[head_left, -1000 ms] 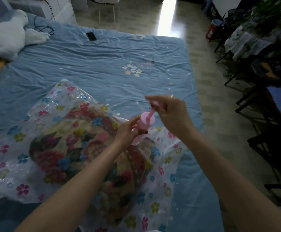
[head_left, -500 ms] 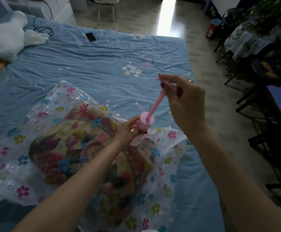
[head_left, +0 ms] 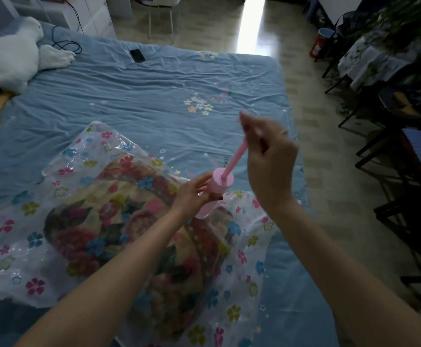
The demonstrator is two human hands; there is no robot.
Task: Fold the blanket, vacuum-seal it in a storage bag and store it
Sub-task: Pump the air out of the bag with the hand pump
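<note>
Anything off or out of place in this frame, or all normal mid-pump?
Nothing stands out. The left hand grips the pink hand pump cylinder on the clear flower-printed storage bag, and the right hand holds the pulled-out pink plunger rod. The floral folded blanket sits inside the bag, which lies crinkled on the blue bed sheet.

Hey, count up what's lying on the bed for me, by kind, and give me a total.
Storage bag: 1, with the folded blanket inside
Blanket: 1
Pink hand pump: 1, standing on the bag, held by the left hand and right hand
Plush toy: 1
Phone: 1
Cable: 1
Total: 6
</note>
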